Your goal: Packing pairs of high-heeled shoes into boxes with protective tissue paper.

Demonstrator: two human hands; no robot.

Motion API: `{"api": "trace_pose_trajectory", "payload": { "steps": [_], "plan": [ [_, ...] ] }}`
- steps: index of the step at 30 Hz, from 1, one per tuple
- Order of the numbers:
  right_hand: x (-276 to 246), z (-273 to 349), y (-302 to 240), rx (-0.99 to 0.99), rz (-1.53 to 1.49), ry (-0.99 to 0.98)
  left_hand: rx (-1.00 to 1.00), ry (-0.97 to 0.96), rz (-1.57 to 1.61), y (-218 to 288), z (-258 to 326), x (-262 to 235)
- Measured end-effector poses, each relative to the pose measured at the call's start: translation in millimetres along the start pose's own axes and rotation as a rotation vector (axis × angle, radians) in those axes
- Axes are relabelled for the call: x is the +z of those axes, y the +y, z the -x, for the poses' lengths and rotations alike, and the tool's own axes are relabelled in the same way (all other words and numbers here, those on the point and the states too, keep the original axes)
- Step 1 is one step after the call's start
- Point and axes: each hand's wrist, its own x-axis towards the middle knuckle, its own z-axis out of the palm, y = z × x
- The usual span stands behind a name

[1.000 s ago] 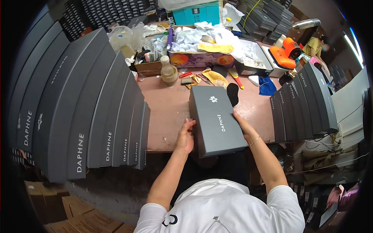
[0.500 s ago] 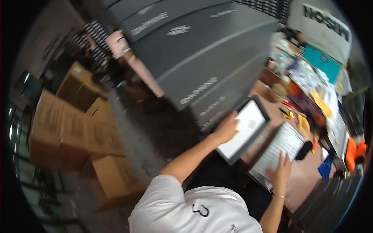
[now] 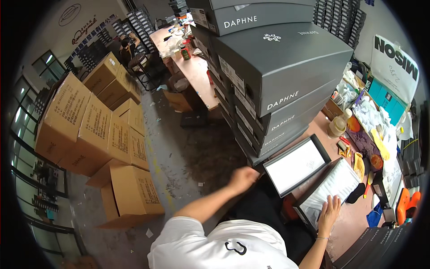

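The open shoe box (image 3: 333, 190) lies on the reddish worktable (image 3: 354, 219) — dark grey outside, white tissue paper inside. Its lid (image 3: 296, 165) sits just beside it, upturned, white inside with a dark rim. The right hand (image 3: 329, 210) rests flat, fingers spread, on the tissue. The left hand (image 3: 242, 178) grips the lid's near corner — beside the stack of grey boxes (image 3: 277, 76). Brown cartons (image 3: 96, 130) stand on the floor.

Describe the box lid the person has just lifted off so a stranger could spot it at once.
Start at the tall stack of grey boxes on the reddish table. At its foot, the left hand holds the lid by a corner. It shows a white inside with a dark rim, unlike the open box beside it, lined with paper under the right hand.
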Motion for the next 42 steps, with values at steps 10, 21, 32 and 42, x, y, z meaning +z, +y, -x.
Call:
{"api": "trace_pose_trajectory", "payload": {
  "steps": [10,21,32,42],
  "plan": [
    [-11,-1,-4,-0.001,-0.009,0.053,-0.024,0.062,0.134,57,-58,-135],
    [-67,-71,-161,-0.663,-0.221,-0.068,1.068,-0.866,0.268,138,84,216],
    [-29,12,-51,0.215,-0.572,-0.076,0.301,-0.411,-0.147,74,-8,215],
    [35,-16,-32,0.084,0.067,-0.210,0.396,-0.586,-0.068,68,-15,213]
  ]
}}
